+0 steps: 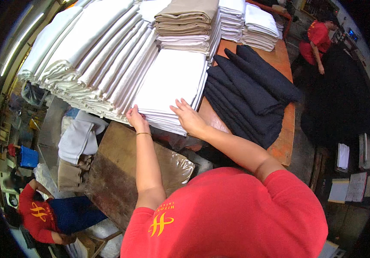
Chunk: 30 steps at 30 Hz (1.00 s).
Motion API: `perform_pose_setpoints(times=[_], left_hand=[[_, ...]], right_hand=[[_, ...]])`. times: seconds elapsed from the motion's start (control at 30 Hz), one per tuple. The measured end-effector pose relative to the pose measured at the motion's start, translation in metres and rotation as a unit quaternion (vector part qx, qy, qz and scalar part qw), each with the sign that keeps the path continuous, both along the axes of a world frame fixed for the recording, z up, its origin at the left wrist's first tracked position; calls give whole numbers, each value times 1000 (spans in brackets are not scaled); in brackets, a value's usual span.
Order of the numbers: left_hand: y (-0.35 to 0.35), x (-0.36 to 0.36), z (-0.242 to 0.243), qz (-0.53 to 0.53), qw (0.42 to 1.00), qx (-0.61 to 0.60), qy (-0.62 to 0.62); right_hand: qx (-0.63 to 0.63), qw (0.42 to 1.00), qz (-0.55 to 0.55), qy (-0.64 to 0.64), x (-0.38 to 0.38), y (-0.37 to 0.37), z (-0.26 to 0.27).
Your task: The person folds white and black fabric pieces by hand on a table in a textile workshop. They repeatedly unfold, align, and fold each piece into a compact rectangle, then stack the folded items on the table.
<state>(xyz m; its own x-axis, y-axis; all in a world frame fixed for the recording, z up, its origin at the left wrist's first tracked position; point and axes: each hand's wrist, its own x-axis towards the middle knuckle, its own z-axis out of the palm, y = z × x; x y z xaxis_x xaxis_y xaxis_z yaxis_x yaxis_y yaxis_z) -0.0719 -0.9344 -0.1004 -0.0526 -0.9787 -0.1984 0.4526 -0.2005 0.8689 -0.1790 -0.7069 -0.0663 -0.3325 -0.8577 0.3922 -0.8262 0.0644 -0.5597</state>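
A stack of folded white cloths (172,80) lies before me near the table's front edge. My left hand (137,118) grips the stack's front left corner, thumb on top and fingers tucked at the edge. Flat against the front right part of the stack, my right hand (188,117) rests with fingers spread, apparently holding nothing. Long rows of folded white cloths (88,45) lean against the stack on its left. To its right, dark folded cloth (246,93) spreads over the wooden table (286,135).
Behind stand a beige cloth pile (186,19) and more white piles (260,24). A brown board (114,167) lies at my front left, beside grey cloth (76,138). One person in red (39,209) is at lower left, another (319,38) at upper right beside black cloth (336,96).
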Motion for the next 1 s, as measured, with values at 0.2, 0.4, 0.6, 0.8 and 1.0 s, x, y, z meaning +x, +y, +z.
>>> perform_pose_setpoints(times=[0.2, 0.4, 0.6, 0.8, 1.0], left_hand=[[-27, 20, -28, 17, 998, -45, -49], [7, 42, -37, -70, 992, -101, 1], [105, 122, -139, -159, 965, -107, -179], [324, 108, -189, -381, 870, -183, -253], [505, 12, -150, -632, 738, -108, -211]], right_hand=[[131, 981, -29, 138, 32, -2, 7], [135, 978, 36, 153, 62, 56, -11], [430, 869, 229, -90, 71, 228, -59], [410, 879, -194, -146, 54, 479, -108], [418, 810, -307, -274, 81, 679, -116]])
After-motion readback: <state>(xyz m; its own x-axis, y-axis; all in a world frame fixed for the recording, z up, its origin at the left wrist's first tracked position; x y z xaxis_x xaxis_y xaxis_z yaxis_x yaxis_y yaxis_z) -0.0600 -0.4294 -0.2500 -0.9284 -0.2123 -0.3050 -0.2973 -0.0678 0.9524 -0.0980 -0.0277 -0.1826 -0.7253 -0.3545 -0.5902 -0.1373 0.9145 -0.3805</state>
